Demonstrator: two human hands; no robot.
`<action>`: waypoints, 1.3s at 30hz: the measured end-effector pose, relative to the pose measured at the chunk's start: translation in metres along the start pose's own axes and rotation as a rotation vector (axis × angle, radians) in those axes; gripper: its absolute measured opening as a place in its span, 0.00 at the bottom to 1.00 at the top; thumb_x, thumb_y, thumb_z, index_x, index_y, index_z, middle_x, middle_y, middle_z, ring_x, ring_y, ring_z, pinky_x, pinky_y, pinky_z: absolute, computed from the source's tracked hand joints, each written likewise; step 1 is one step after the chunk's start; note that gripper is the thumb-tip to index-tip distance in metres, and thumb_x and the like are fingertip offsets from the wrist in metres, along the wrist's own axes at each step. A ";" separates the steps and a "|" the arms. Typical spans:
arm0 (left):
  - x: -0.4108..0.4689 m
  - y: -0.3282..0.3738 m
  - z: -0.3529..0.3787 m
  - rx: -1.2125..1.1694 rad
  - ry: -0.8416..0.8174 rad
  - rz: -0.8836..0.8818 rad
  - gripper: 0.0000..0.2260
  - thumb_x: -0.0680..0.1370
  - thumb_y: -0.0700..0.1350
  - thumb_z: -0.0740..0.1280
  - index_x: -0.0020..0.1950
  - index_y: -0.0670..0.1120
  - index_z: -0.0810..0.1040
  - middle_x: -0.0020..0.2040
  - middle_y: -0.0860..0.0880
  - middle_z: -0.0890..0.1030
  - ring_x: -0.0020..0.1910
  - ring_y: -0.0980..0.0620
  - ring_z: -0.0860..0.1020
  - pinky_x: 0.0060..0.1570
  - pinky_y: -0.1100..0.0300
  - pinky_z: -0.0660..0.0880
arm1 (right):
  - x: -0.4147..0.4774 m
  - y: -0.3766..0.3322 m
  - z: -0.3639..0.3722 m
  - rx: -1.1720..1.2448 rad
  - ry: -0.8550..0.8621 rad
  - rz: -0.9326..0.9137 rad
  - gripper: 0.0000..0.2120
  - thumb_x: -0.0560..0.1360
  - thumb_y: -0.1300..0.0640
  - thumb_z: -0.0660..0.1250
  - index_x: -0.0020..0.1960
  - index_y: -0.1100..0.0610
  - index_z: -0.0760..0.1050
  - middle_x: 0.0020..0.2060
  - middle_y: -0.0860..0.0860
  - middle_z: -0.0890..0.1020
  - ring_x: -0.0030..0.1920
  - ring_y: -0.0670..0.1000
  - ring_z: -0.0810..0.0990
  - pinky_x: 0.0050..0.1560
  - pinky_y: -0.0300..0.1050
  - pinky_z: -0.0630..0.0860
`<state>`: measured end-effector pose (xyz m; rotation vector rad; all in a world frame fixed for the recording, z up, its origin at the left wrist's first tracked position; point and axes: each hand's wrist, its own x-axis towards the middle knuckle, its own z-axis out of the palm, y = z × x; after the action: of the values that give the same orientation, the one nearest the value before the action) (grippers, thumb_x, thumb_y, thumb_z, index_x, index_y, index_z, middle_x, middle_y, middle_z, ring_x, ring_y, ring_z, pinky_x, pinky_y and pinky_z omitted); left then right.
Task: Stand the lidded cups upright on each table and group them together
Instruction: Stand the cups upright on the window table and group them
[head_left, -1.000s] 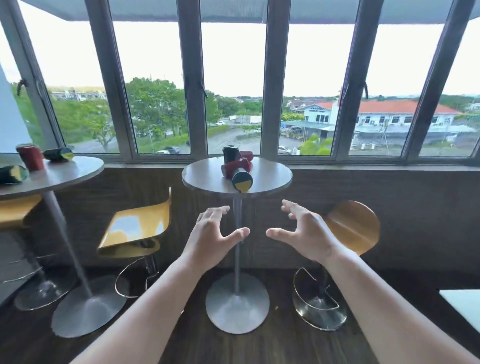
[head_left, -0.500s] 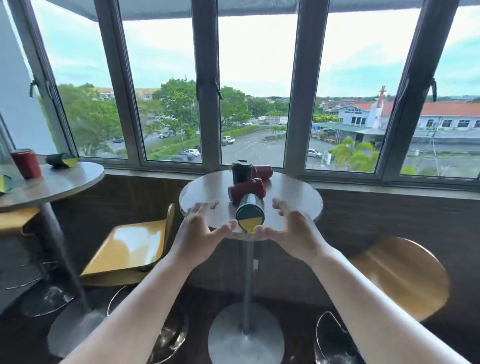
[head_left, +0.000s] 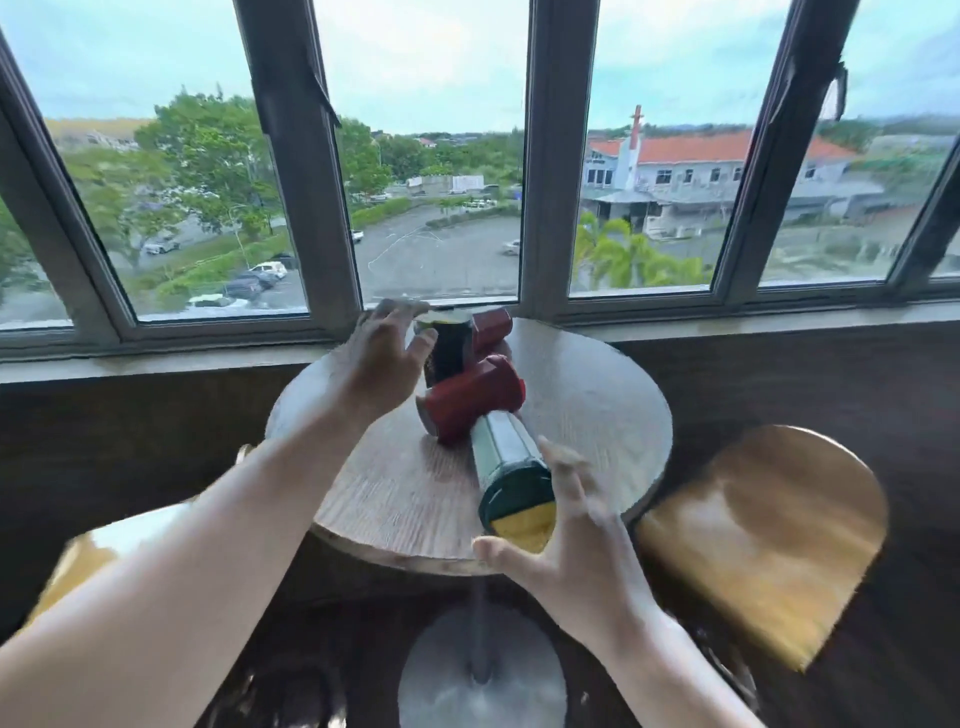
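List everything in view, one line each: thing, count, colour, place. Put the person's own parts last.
Round table: one, pale wood top on a metal pedestal, centre, by the window.
Dark cup: one, dark green, upright at the table's far side.
Red cups: two, lying down; near red cup mid-table, far red cup behind it, right of the dark cup.
Green cup: one, green with a green-and-yellow end, lying near the front edge.
Stools: two, yellow-brown; right stool, left stool mostly hidden.
Windows: grey frames, along the far wall.
Left hand: open, at the dark cup.
Right hand: fingers spread around the green cup's end.
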<state>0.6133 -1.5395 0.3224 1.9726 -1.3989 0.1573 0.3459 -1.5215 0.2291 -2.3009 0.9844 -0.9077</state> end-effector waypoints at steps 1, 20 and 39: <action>0.012 -0.005 0.003 0.013 -0.033 0.020 0.19 0.83 0.50 0.62 0.73 0.47 0.75 0.73 0.47 0.76 0.73 0.44 0.70 0.71 0.46 0.68 | 0.000 0.001 0.006 -0.009 0.017 0.012 0.51 0.64 0.31 0.75 0.80 0.44 0.57 0.75 0.42 0.67 0.73 0.44 0.66 0.69 0.37 0.62; 0.045 -0.024 0.018 0.060 -0.151 0.112 0.19 0.84 0.48 0.62 0.76 0.50 0.72 0.76 0.51 0.72 0.76 0.49 0.65 0.69 0.50 0.66 | 0.155 0.021 -0.082 -0.090 -0.014 0.142 0.40 0.62 0.38 0.76 0.71 0.48 0.74 0.56 0.46 0.82 0.56 0.49 0.80 0.51 0.40 0.74; 0.005 -0.037 0.040 -0.019 0.091 -0.105 0.25 0.69 0.63 0.77 0.56 0.47 0.77 0.52 0.50 0.79 0.53 0.50 0.77 0.49 0.57 0.73 | 0.248 0.075 -0.072 -0.021 -0.327 0.189 0.35 0.64 0.38 0.73 0.70 0.46 0.74 0.52 0.52 0.82 0.50 0.57 0.83 0.50 0.57 0.83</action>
<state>0.6358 -1.5615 0.2779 1.9925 -1.2318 0.1824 0.3897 -1.7687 0.3256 -2.2330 1.0461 -0.4294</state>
